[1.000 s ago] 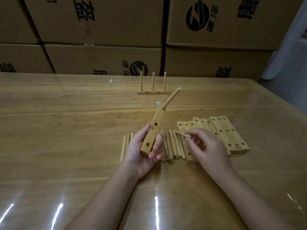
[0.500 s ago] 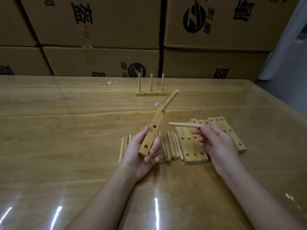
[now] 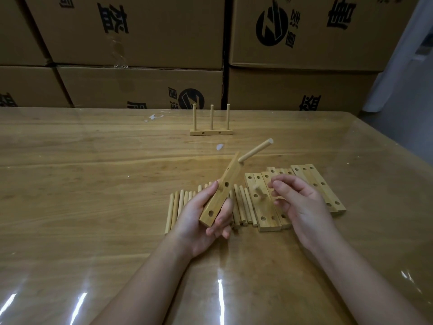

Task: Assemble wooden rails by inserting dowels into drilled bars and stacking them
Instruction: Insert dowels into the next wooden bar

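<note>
One dowel (image 3: 255, 151) is in; left grip (image 3: 203, 222) clamps the bar (image 3: 219, 198). Ur right grip (image 3: 302, 205) pinches 2nd dowel (image 3: 259, 192), now turned end-on, ready 4 pushing in.

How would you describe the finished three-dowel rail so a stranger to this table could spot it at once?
Look to the wall of cardboard boxes behind the wooden table. Just before them, near the table's far edge, one short rail stands by itself. Only it has three upright dowels; the bar in the left hand carries one, and the other bars lie flat with none.
</note>
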`<control>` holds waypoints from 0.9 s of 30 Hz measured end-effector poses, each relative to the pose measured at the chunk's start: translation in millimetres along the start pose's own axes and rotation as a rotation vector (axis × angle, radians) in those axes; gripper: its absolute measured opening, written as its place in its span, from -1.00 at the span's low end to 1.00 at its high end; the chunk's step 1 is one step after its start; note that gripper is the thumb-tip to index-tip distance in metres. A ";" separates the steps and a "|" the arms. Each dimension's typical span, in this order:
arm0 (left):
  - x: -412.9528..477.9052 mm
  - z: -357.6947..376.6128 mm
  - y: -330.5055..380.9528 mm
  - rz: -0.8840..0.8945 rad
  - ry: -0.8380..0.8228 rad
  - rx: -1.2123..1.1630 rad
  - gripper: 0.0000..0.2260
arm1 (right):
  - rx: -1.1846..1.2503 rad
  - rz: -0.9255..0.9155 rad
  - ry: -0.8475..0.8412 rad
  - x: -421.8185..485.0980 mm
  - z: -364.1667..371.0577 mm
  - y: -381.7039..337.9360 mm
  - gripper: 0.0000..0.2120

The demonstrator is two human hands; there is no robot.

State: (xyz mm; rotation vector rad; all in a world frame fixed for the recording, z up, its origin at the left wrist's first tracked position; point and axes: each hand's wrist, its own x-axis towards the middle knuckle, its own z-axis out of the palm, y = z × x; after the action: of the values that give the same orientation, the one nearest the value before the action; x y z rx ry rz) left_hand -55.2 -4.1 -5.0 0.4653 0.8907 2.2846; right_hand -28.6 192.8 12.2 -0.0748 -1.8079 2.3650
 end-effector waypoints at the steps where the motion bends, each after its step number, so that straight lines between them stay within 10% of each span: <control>1: 0.1 0.8 0.0 0.001 0.002 0.005 -0.62 | -0.045 0.001 0.008 0.0 -0.7 0.4 -0.84; 9: 0.7 0.6 -1.1 0.002 0.011 0.017 -0.62 | -1.152 -0.398 -0.401 -5.1 1.8 16.4 -0.66; 16: 0.4 -0.8 0.2 0.007 0.022 0.005 -0.67 | -1.250 -0.317 -0.110 9.6 -25.5 0.4 -0.57; 27: 0.9 -2.9 0.2 0.022 0.084 -0.001 -0.74 | -1.081 -0.234 -0.193 10.3 -29.2 2.7 -0.94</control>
State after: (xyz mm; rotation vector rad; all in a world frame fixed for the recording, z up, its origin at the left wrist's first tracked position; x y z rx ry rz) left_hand -57.4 -5.0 -6.9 0.3827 0.9292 2.3390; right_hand -34.9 221.6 2.4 0.2273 -2.7611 1.0507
